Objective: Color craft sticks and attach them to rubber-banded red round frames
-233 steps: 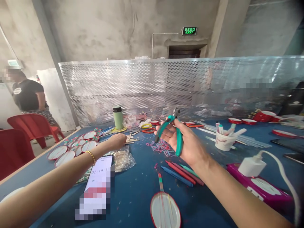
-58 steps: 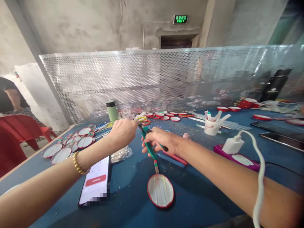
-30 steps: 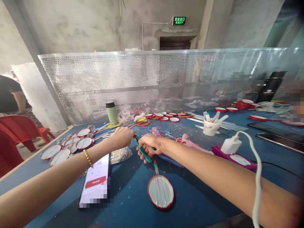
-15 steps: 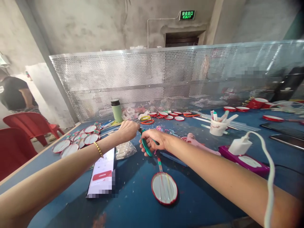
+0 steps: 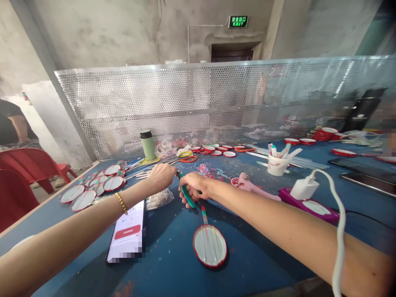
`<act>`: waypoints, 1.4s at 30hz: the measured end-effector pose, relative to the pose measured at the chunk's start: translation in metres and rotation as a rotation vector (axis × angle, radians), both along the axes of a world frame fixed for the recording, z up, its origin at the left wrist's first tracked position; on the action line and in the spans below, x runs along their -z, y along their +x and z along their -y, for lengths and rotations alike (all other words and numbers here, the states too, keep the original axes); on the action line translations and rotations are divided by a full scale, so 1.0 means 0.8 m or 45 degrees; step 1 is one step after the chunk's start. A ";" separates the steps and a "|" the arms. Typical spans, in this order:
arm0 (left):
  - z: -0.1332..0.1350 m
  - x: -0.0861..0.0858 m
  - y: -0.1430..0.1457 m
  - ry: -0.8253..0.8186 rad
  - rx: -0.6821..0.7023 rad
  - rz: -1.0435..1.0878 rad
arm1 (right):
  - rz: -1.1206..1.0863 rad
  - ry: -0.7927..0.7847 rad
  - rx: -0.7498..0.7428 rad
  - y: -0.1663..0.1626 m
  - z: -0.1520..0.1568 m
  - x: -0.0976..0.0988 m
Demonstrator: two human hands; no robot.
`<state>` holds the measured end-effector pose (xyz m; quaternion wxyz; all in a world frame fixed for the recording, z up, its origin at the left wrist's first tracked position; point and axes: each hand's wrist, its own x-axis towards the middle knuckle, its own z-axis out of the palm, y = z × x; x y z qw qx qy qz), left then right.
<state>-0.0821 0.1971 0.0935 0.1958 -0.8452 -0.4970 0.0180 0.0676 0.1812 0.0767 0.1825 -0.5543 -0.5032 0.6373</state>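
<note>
My right hand (image 5: pixel 195 185) is wrapped round green-handled pliers (image 5: pixel 187 197) above the middle of the table. Their jaws point up and left, close against the fingers of my left hand (image 5: pixel 163 175). That left hand is closed, its back towards me, and whatever it pinches at the jaws is hidden. Below both hands lies a round red-rimmed piece (image 5: pixel 210 246) with a pale face. Thin clear and yellow strips cross it, and a striped red and green strip (image 5: pixel 204 214) runs out from its top towards my right hand.
Left of the round piece lies a lit phone (image 5: pixel 127 234), with a clear bag of sticks (image 5: pixel 159 199) behind it. Several red-rimmed discs (image 5: pixel 83 199) spread at left. Rightward are a pink glue gun (image 5: pixel 255 189), a cup of pens (image 5: pixel 277 164) and a purple power strip (image 5: pixel 321 209) with a white cable.
The camera view has turned slightly to the right, so everything sits a little further left. Both hands stay together at the pliers, with little other visible change.
</note>
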 end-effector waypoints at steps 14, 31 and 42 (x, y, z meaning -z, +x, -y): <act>-0.006 -0.001 0.005 -0.035 0.040 -0.054 | -0.042 -0.032 -0.027 0.007 -0.004 0.006; 0.004 -0.003 0.015 0.041 0.060 -0.054 | -0.124 -0.094 -0.039 0.013 -0.004 0.000; 0.061 0.005 0.016 0.035 0.436 0.241 | -0.121 0.064 -0.027 0.009 -0.003 0.012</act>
